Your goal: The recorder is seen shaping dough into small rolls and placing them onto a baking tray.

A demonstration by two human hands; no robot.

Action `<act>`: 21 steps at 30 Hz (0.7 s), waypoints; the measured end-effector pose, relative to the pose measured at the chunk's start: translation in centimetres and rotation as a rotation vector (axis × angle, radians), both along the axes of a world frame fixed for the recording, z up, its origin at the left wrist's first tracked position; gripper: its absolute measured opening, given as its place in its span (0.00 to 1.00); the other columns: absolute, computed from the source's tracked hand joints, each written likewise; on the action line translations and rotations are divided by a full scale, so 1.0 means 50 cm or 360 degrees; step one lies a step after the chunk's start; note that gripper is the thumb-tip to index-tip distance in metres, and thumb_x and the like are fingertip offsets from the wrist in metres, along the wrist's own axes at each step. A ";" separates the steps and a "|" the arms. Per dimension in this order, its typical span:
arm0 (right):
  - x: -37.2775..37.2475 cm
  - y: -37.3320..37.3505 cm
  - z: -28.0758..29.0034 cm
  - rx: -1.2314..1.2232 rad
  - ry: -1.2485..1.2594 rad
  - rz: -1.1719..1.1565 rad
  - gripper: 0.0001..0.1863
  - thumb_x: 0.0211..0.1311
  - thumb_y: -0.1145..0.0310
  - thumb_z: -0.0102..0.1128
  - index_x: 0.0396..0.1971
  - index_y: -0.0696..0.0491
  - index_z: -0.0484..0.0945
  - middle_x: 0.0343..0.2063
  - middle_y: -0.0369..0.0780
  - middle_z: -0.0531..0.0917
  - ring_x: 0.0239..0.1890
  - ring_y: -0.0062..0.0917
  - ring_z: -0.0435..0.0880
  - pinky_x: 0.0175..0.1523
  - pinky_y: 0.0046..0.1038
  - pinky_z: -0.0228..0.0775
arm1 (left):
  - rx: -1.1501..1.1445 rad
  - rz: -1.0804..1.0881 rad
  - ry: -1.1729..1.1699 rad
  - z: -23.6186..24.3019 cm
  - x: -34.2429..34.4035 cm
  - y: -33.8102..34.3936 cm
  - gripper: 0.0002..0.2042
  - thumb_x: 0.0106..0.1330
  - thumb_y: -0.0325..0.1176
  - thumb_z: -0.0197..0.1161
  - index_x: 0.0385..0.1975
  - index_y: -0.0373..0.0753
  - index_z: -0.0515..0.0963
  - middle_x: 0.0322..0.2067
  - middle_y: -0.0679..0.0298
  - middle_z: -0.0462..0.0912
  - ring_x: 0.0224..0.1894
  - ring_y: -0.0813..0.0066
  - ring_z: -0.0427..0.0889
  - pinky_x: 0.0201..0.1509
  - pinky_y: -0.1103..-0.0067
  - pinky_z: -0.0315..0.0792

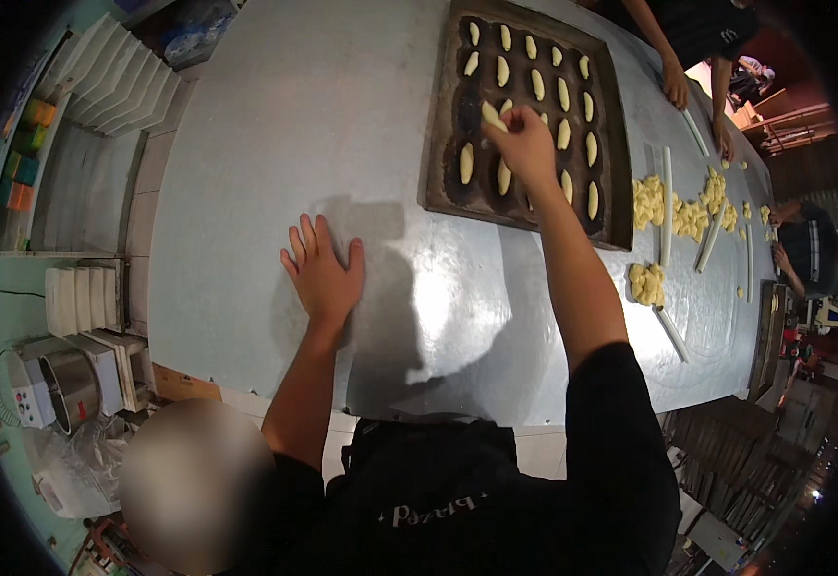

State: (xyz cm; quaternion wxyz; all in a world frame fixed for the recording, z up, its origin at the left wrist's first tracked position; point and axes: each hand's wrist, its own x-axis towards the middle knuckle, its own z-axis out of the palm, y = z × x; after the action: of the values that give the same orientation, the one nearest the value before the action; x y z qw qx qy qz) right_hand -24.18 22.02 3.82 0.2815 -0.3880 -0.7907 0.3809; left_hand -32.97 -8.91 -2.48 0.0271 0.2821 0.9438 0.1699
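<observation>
My left hand (326, 278) lies on the metal table (246, 192) with its fingers spread, holding nothing. My right hand (526, 146) is over the dark baking tray (615, 144), pinching a small spindle-shaped dough roll (492, 117) between thumb and fingers. Rows of similar pale dough rolls (538, 84) lie in the tray's hollows; my hand and forearm cover some of them. One dough roll (466, 163) sits in the column to the left of my hand. Whether the pinched roll touches the tray I cannot tell.
Right of the tray are dough-piece heaps (647, 202) and white rods (667, 206). Across the table, one person's hand (675, 84) is by a rod; another person (803, 250) works at the far right. A mixer (68, 389) stands beyond the left edge.
</observation>
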 end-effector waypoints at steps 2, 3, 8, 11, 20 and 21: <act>-0.069 0.059 -0.032 0.0300 -0.0153 -0.0086 0.17 0.48 0.64 0.74 0.30 0.57 0.76 0.25 0.41 0.82 0.29 0.29 0.82 0.37 0.30 0.72 | 0.0004 -0.0010 0.0007 0.000 0.005 0.009 0.34 0.67 0.52 0.52 0.67 0.34 0.60 0.71 0.49 0.53 0.73 0.49 0.48 0.73 0.52 0.35; -0.084 0.092 -0.065 0.0619 -0.0243 -0.0091 0.17 0.48 0.64 0.73 0.31 0.57 0.76 0.26 0.43 0.83 0.30 0.33 0.83 0.38 0.33 0.73 | 0.0000 -0.0027 0.0018 -0.004 0.009 0.015 0.34 0.66 0.51 0.53 0.67 0.34 0.60 0.70 0.48 0.54 0.73 0.48 0.49 0.73 0.51 0.36; -0.131 0.067 -0.084 0.0233 -0.0572 0.0032 0.16 0.50 0.65 0.70 0.35 0.58 0.78 0.34 0.50 0.84 0.39 0.47 0.83 0.45 0.40 0.74 | 0.0001 -0.0056 0.0136 -0.016 0.005 -0.007 0.34 0.66 0.50 0.54 0.67 0.34 0.61 0.70 0.47 0.54 0.72 0.45 0.50 0.71 0.48 0.38; -0.128 0.071 -0.093 0.0283 -0.0490 -0.0069 0.17 0.51 0.64 0.69 0.36 0.59 0.79 0.36 0.50 0.83 0.42 0.46 0.82 0.48 0.39 0.74 | -0.0021 -0.0078 0.0176 -0.015 0.004 -0.005 0.33 0.66 0.49 0.54 0.67 0.35 0.60 0.70 0.48 0.55 0.71 0.45 0.51 0.70 0.48 0.38; -0.102 0.039 -0.074 0.0630 -0.0561 -0.0127 0.20 0.60 0.54 0.60 0.39 0.58 0.81 0.42 0.50 0.80 0.44 0.46 0.80 0.49 0.42 0.74 | -0.0035 -0.0078 0.0081 -0.008 0.006 0.000 0.33 0.67 0.49 0.53 0.68 0.37 0.59 0.71 0.49 0.53 0.72 0.46 0.49 0.71 0.49 0.37; -0.077 0.028 -0.058 0.0627 -0.0557 -0.0131 0.20 0.60 0.54 0.60 0.39 0.58 0.81 0.42 0.50 0.80 0.44 0.46 0.80 0.49 0.42 0.74 | -0.0049 -0.0065 0.0040 -0.005 0.006 0.002 0.33 0.67 0.49 0.53 0.68 0.37 0.59 0.71 0.49 0.52 0.72 0.46 0.48 0.72 0.50 0.36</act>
State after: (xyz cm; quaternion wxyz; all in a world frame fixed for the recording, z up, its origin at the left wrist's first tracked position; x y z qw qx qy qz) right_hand -28.04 23.40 0.94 0.2257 -0.4175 -0.8697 0.1351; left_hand -32.67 -8.81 -2.72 0.0230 0.3029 0.9406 0.1513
